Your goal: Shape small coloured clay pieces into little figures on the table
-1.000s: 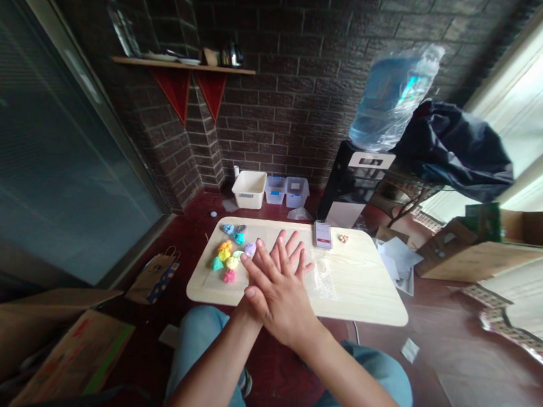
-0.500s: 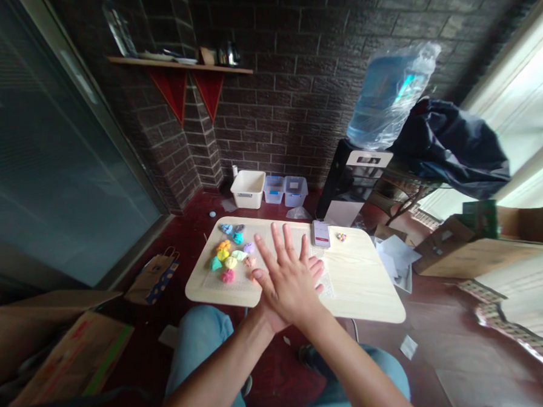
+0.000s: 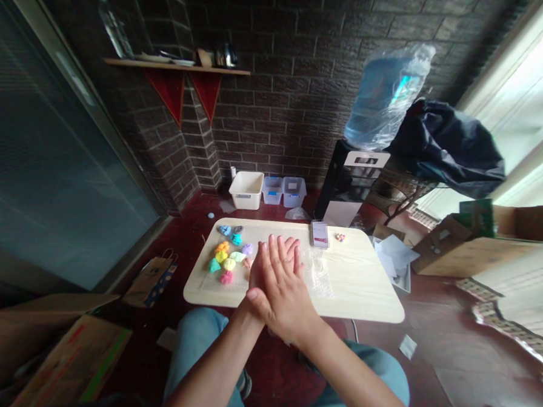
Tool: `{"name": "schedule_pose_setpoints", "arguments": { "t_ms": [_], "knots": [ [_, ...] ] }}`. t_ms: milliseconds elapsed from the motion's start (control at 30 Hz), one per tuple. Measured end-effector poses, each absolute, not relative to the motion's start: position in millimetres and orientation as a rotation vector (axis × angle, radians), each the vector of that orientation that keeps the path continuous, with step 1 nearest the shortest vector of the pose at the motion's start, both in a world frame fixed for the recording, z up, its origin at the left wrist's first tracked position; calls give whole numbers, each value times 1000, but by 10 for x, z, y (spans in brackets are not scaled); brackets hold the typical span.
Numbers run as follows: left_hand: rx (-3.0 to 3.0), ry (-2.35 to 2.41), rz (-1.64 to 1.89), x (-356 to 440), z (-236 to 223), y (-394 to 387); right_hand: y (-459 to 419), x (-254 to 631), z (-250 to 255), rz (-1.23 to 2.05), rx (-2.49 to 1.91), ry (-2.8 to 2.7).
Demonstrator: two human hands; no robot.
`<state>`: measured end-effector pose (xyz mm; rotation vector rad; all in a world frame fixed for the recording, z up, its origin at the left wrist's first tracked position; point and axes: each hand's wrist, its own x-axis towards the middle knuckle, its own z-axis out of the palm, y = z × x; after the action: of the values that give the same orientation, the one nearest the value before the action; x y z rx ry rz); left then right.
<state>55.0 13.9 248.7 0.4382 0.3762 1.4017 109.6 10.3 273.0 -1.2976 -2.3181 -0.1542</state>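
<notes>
My right hand (image 3: 285, 297) lies across my left hand (image 3: 256, 276), palm toward palm, above the near middle of a small pale wooden table (image 3: 364, 283). Its fingers are stretched out and close together. Beneath it, the left hand is turned up with its fingers extended, partly covered. Whatever may be between the palms is hidden. To the left of the hands sit several soft, clay-like lumps, among them a pink lump (image 3: 227, 277), an orange lump (image 3: 221, 247), a green lump (image 3: 214, 265) and a purple lump (image 3: 247, 249). They rest on a clear textured sheet (image 3: 321, 280).
A phone (image 3: 320, 234) and a small cluster of coloured bits (image 3: 340, 237) are at the table's far side. Behind stand a white bin (image 3: 246, 191), two clear bins, and a water dispenser (image 3: 358, 174). Cardboard boxes (image 3: 506, 255) flank both sides.
The right hand has slid back over the left, and its spread fingers have drawn together. More of the left hand shows on the left side. The lumps have stayed in place.
</notes>
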Motion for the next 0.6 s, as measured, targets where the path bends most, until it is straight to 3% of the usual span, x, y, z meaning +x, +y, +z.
{"name": "schedule_pose_setpoints", "arguments": {
  "t_ms": [100, 267, 433, 500, 600],
  "knots": [
    [388, 356, 1622, 607, 2531, 159, 129, 1069, 2761, -174, -1288, -2311],
    [414, 373, 1383, 538, 2575, 264, 167, 1105, 2788, -166, -1386, -2262],
    [418, 268, 1682, 618, 2560, 121, 78, 1048, 2807, -189, -1237, -2353],
    [425, 249, 1579, 637, 2569, 120, 134, 1072, 2835, -201, -1316, -2294],
    [404, 190, 1143, 554, 2580, 214, 194, 1133, 2839, -184, -1433, -2222]
  ]
}}
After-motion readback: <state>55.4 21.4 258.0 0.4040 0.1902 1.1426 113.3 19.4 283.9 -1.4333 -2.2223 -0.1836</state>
